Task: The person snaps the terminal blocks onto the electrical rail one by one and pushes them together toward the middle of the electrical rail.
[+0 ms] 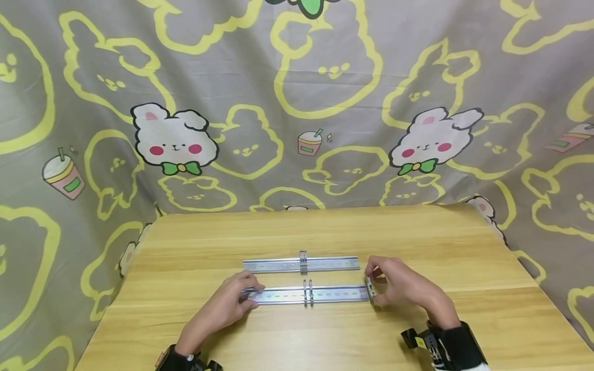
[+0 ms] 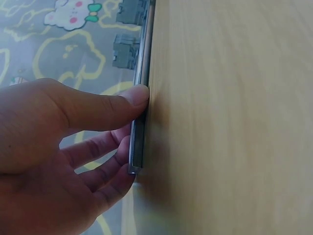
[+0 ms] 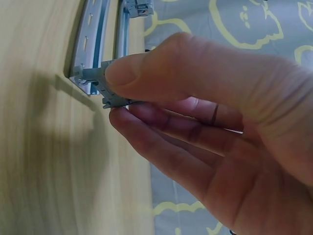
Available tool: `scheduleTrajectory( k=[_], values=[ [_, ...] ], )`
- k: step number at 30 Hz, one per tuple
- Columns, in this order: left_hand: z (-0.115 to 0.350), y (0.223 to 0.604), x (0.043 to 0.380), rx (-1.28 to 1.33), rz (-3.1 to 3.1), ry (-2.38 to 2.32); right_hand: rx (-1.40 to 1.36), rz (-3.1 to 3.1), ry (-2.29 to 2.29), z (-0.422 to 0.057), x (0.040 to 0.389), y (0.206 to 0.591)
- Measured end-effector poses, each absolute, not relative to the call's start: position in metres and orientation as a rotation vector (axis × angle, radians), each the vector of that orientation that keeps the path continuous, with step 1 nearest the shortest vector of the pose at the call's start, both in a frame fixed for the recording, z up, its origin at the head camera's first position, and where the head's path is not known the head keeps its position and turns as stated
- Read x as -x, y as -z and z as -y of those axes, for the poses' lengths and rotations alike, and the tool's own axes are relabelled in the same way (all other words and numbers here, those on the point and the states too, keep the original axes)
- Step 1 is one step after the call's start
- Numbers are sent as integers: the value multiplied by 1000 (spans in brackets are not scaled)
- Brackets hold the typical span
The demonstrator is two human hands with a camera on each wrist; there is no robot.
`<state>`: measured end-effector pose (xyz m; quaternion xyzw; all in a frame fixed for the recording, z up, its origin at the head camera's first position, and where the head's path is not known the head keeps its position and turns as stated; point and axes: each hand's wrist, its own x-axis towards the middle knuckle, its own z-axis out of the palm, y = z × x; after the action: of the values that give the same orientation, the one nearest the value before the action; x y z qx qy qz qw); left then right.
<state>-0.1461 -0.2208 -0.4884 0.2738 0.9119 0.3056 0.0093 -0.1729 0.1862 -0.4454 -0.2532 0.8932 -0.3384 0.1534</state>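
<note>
A slotted metal DIN rail (image 1: 334, 294) lies across the near part of the table. My left hand (image 1: 227, 299) grips its left end, thumb at the near edge and fingers at the far edge; the left wrist view shows the thumb (image 2: 134, 95) on the rail (image 2: 139, 142). Between the thumb and fingers of my right hand (image 1: 403, 283) is a small grey rail clip (image 3: 112, 88), held at the rail's right end. Whether it is seated there I cannot tell. Two thin clips (image 1: 311, 293) stand slightly apart near this rail's middle.
A second DIN rail (image 1: 274, 265) lies behind, roughly parallel, with clips (image 1: 303, 263) close together near its middle. Both rest on a wooden table (image 1: 297, 340). A patterned grey curtain (image 1: 260, 77) hangs around the table's back and sides.
</note>
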Motion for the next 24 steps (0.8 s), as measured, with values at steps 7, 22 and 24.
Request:
scheduleTrajectory(
  k=[7, 22, 24],
  values=[
    [220, 490, 147, -853, -2861, -973, 754, -2593, 941, -184, 175, 451],
    [219, 488, 146, -833, -2830, -970, 793, -2558, 1024, -158, 173, 461],
    [219, 488, 146, -833, -2829, -973, 813, -2566, 1027, -151, 172, 464]
  ],
)
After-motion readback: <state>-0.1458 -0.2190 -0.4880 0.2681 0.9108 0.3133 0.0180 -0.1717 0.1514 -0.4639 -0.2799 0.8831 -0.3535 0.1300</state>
